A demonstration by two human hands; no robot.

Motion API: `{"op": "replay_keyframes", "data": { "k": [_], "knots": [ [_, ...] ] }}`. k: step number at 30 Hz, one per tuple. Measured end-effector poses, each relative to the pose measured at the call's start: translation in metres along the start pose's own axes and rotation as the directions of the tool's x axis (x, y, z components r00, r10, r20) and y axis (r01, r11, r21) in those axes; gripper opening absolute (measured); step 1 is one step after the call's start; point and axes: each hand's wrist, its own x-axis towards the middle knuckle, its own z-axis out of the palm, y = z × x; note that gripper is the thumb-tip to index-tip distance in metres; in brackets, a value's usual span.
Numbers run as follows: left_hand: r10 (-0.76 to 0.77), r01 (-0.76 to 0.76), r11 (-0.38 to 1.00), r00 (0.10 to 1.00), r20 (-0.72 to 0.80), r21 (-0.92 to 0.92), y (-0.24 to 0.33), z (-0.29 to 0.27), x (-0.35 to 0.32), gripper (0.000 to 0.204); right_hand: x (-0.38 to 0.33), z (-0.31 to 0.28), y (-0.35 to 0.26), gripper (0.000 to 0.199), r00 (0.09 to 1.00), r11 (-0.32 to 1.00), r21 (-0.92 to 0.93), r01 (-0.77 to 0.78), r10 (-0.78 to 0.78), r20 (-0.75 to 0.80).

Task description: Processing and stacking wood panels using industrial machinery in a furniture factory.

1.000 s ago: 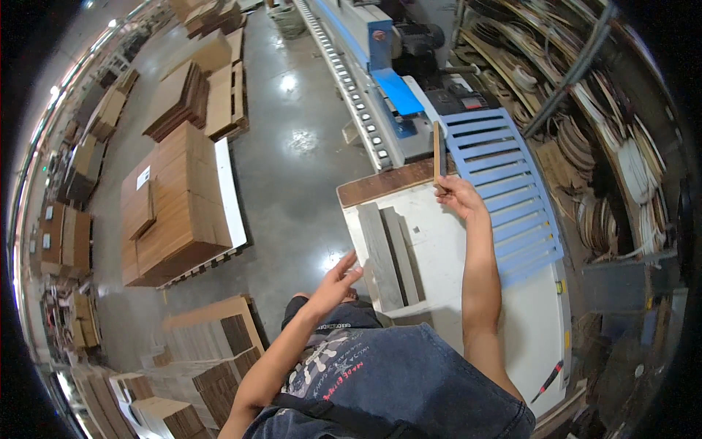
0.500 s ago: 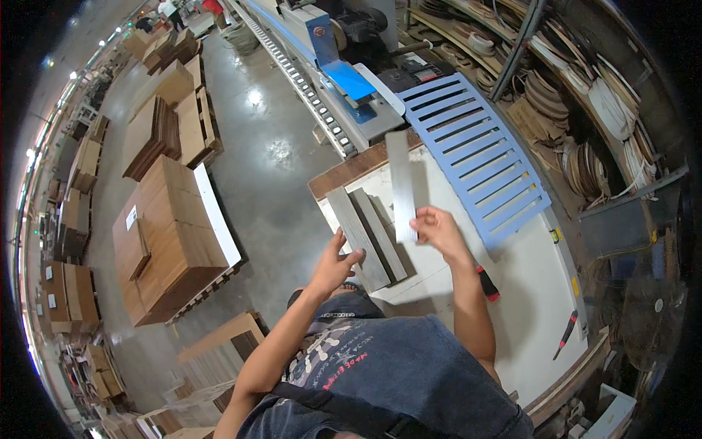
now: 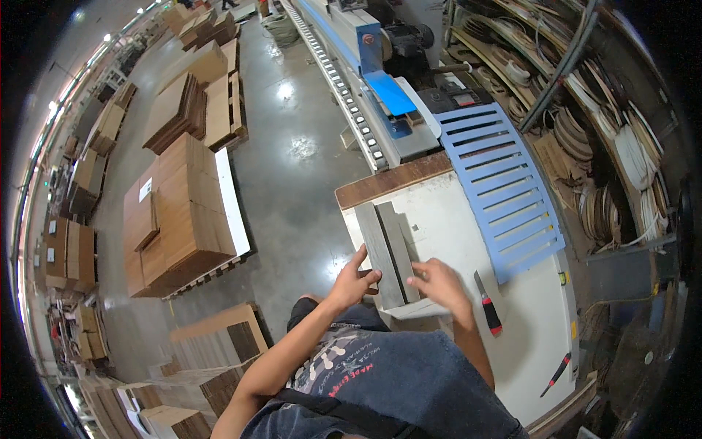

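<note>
Change since a second ago: the right hand (image 3: 439,287) was up at the far edge of the table (image 3: 526,322), holding a thin strip on end near the blue slatted rack (image 3: 504,186). Half a second ago it carried a long grey panel over the table. Now that hand is down at the near left corner, palm flat, fingers spread over the near end of the grey panel stack (image 3: 389,252). No pinch; its grip is open and pressing from above.

The left hand (image 3: 355,278) has come in as well. It was hovering off the left edge of the table and now touches the stack's left side, thumb and fingers spread against the panel edges. It closes on nothing; it looks like squaring up.

The panels lie flat in a narrow pile, running from the near left corner toward the brown board (image 3: 391,179) along the far left edge. Under the right hand a pale sheet or panel end (image 3: 420,311) sticks out at the near edge; whether it belongs to the pile is unclear.

Judgement: the carried panel looks set down on the pile, and both hands are aligning it.

Nearby are a red-handled knife (image 3: 487,307) just right of the right hand and a second red-handled tool (image 3: 557,373) toward the near right corner. The edge-banding machine (image 3: 365,58) stands beyond the far edge, and stacked brown boards (image 3: 183,212) sit on the floor, well apart.
</note>
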Motion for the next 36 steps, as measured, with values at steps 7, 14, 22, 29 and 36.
{"op": "replay_keyframes", "data": {
  "k": [7,14,22,29,36],
  "knots": [
    [0.038,-0.038,0.999,0.994,-0.101,-0.002,-0.011,-0.015,-0.001,0.084,0.168,-0.066,0.026,0.053,0.872,0.998,-0.018,0.059,-0.06,-0.486],
    [0.048,-0.066,0.995,0.975,-0.218,-0.076,-0.022,-0.039,-0.008,0.077,0.3,-0.103,0.004,0.051,0.813,0.944,-0.278,-0.181,-0.016,-0.583],
    [0.0,-0.019,0.996,0.977,-0.213,-0.09,-0.02,-0.045,-0.013,0.072,0.286,-0.083,0.036,0.035,0.813,0.931,-0.321,-0.174,-0.048,-0.58],
    [0.125,-0.128,0.992,0.972,-0.201,-0.002,-0.001,-0.05,-0.016,0.065,0.129,-0.051,0.081,0.043,0.997,-0.03,0.997,-0.072,-0.04,0.071],
    [0.306,-0.281,0.94,0.946,-0.11,0.193,0.017,-0.026,-0.02,0.059,0.008,-0.019,0.035,0.055,0.978,-0.244,0.969,0.049,-0.187,-0.097]
  ]
}}
